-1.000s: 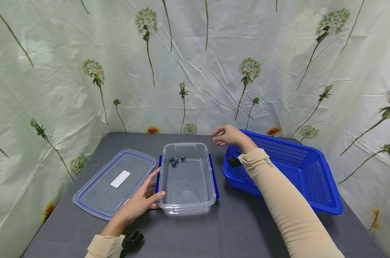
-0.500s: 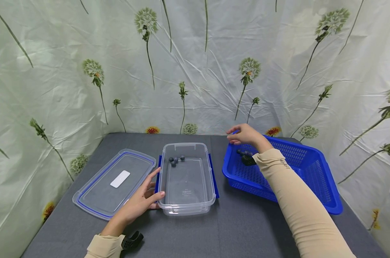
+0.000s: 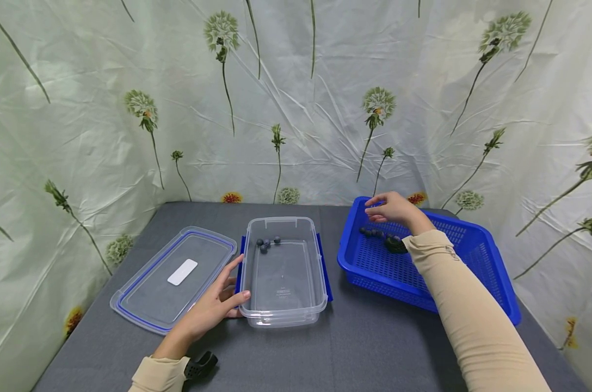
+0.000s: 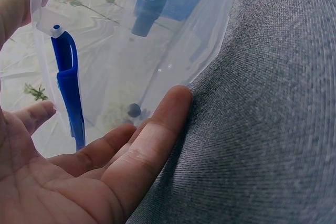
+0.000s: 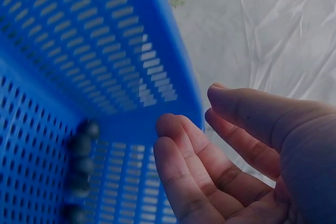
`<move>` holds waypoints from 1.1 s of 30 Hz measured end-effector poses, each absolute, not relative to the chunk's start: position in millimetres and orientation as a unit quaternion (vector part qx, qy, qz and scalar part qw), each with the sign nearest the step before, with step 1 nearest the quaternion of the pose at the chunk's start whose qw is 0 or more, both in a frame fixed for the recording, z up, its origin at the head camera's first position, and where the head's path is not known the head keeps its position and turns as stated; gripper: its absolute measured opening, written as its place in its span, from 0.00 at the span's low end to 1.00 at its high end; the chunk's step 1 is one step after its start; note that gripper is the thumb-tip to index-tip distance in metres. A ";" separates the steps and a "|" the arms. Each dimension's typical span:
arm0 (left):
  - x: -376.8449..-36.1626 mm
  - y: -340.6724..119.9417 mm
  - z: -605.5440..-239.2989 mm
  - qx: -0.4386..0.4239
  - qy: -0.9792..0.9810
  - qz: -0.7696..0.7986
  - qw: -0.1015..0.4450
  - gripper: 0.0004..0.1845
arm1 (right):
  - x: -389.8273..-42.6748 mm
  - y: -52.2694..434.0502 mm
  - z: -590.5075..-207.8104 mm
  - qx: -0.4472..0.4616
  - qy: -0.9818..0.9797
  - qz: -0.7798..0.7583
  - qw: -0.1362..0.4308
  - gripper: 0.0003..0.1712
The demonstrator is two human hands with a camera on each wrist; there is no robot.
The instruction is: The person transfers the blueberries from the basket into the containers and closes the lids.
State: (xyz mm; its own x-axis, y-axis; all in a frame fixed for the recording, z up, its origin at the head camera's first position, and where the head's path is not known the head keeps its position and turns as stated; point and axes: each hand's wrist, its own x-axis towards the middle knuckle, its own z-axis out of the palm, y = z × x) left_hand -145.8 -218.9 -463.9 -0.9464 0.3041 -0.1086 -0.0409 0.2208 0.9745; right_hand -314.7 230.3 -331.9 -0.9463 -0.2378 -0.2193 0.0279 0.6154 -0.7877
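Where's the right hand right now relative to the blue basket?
In the head view the right hand hovers over the far left corner of the blue basket, right of the clear container, just above the row of blueberries inside, holding nothing.

Head view: right forearm covers part of the blue basket (image 3: pixel 477 239) floor, near its middle; some of the dark round items (image 3: pixel 376 234) lie behind the wrist, count not readable. Black object at that wrist too small to identify.

Left hand (image 3: pixel 213 310) hides the clear box's (image 3: pixel 283 272) lower left corner.

Left wrist view: box cut off at top of frame, contents blurred through the wall.

Right wrist view: right hand (image 5: pixel 236 166) cut off at lower right; basket items out of focus.
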 end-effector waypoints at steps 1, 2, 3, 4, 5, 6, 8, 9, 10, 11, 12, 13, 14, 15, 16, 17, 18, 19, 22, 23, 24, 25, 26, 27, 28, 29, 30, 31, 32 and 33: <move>-145.8 -218.9 -463.8 0.085 0.769 0.618 0.139 0.45 | -315.1 234.3 -333.0 -0.056 0.884 -0.438 0.154 0.28; -145.8 -218.8 -463.8 0.085 0.769 0.618 0.139 0.45 | -315.2 238.1 -333.9 -0.052 0.882 -0.443 0.155 0.28; -145.9 -218.8 -463.7 0.084 0.770 0.617 0.139 0.45 | -315.2 241.6 -334.9 -0.051 0.881 -0.445 0.155 0.28; -145.8 -218.8 -463.7 0.083 0.770 0.617 0.139 0.45 | -315.3 245.2 -335.9 -0.049 0.881 -0.444 0.155 0.28; -145.8 -218.8 -463.5 0.083 0.771 0.616 0.139 0.45 | -315.6 248.9 -337.0 -0.047 0.880 -0.446 0.155 0.28; -145.7 -218.9 -463.4 0.082 0.771 0.616 0.140 0.45 | -315.7 252.1 -338.0 -0.043 0.878 -0.450 0.155 0.28; -145.5 -218.9 -463.2 0.083 0.771 0.616 0.141 0.45 | -315.4 258.5 -339.9 -0.040 0.877 -0.453 0.156 0.28; -145.4 -219.0 -463.0 0.083 0.771 0.616 0.141 0.45 | -315.4 261.5 -340.9 -0.038 0.876 -0.455 0.156 0.28; -145.2 -219.0 -462.9 0.083 0.771 0.616 0.142 0.45 | -315.0 264.5 -341.8 -0.035 0.875 -0.457 0.157 0.28; -145.1 -219.0 -462.7 0.085 0.770 0.616 0.142 0.45 | -314.5 267.2 -342.6 -0.031 0.872 -0.462 0.158 0.28; -145.1 -219.0 -462.7 0.085 0.770 0.616 0.143 0.45 | -313.9 269.6 -343.4 -0.028 0.872 -0.463 0.158 0.28; -145.0 -218.9 -462.5 0.086 0.770 0.617 0.143 0.45 | -313.6 272.3 -344.3 -0.025 0.872 -0.462 0.158 0.28; -145.0 -218.9 -462.4 0.086 0.769 0.617 0.143 0.45 | -313.6 275.1 -345.5 -0.024 0.872 -0.461 0.160 0.28; -145.0 -218.8 -462.4 0.086 0.770 0.616 0.143 0.45 | -313.3 277.3 -346.5 -0.021 0.873 -0.460 0.162 0.28; -145.1 -218.8 -462.2 0.085 0.770 0.616 0.142 0.45 | -313.1 279.6 -347.7 -0.019 0.874 -0.458 0.163 0.27; -145.1 -218.7 -462.2 0.085 0.770 0.616 0.143 0.45 | -313.2 281.9 -349.0 -0.016 0.875 -0.455 0.165 0.27; -145.1 -218.6 -462.1 0.084 0.770 0.616 0.143 0.45 | -313.4 284.2 -350.6 -0.013 0.875 -0.454 0.167 0.27; -145.2 -218.5 -461.9 0.084 0.770 0.616 0.143 0.45 | -313.5 286.4 -352.1 -0.011 0.875 -0.454 0.169 0.28; -145.3 -218.1 -461.7 0.083 0.771 0.615 0.143 0.45 | -313.3 292.3 -356.7 -0.001 0.871 -0.459 0.175 0.28; -145.3 -218.0 -461.6 0.082 0.771 0.615 0.143 0.45 | -313.2 294.0 -358.1 0.000 0.870 -0.461 0.177 0.28; -145.2 -217.9 -461.5 0.082 0.772 0.614 0.143 0.45 | -313.1 295.5 -359.5 0.002 0.867 -0.465 0.180 0.28; -145.2 -217.9 -461.5 0.082 0.772 0.614 0.142 0.45 | -313.0 296.8 -360.8 0.002 0.865 -0.468 0.182 0.28; -145.2 -218.0 -461.5 0.082 0.772 0.614 0.142 0.45 | -312.8 298.0 -362.0 0.004 0.863 -0.470 0.184 0.28; -145.1 -218.0 -461.5 0.082 0.772 0.614 0.142 0.45 | -312.8 299.4 -363.4 0.004 0.862 -0.471 0.186 0.28; -145.1 -218.1 -461.5 0.082 0.772 0.614 0.142 0.45 | -312.4 300.2 -364.4 0.004 0.862 -0.471 0.188 0.28; -145.1 -218.1 -461.4 0.082 0.772 0.614 0.142 0.45 | -312.5 301.6 -365.7 0.004 0.859 -0.475 0.191 0.27; -145.1 -218.1 -461.4 0.082 0.772 0.614 0.142 0.45 | -312.2 302.8 -366.9 0.006 0.858 -0.477 0.193 0.27; -145.1 -218.1 -461.4 0.082 0.772 0.614 0.142 0.45 | -311.6 303.7 -367.9 0.009 0.856 -0.479 0.195 0.27; -145.1 -218.0 -461.4 0.082 0.772 0.614 0.142 0.45 | -310.8 304.5 -368.7 0.011 0.856 -0.478 0.198 0.27; -145.1 -218.0 -461.4 0.081 0.773 0.613 0.142 0.45 | -310.2 305.2 -369.6 0.013 0.855 -0.478 0.202 0.27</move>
State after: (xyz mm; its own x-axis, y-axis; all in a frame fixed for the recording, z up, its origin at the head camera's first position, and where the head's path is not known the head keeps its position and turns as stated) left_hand -145.1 -218.0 -461.4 -0.9463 0.3001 -0.1201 -0.0484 0.2357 0.9706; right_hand -310.2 305.2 -369.6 -0.9183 -0.1701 -0.3574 0.2154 0.5428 -0.8118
